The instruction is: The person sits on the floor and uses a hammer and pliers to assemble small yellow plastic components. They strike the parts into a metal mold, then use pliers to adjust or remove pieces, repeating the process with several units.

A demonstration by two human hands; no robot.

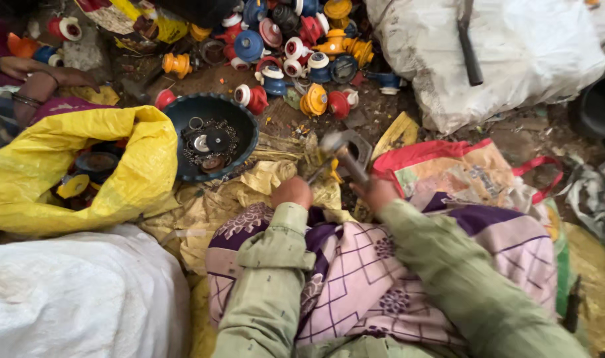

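My right hand (377, 193) grips the wooden handle of a hammer (342, 151), whose blurred metal head is raised above a small square metal block (363, 150) on the ground. My left hand (292, 192) is closed around a small yellowish piece held just left of the hammer; the piece is mostly hidden by my fingers. Both arms wear pale green sleeves over a purple and pink patterned cloth (369, 265) on my lap.
A dark round bowl (239, 118) with metal rings and scraps sits front left. A pile of red, blue, yellow plastic parts (296, 40) lies beyond. A yellow sack (64, 166), white sacks (514, 53) and another person's hand (31, 76) are around.
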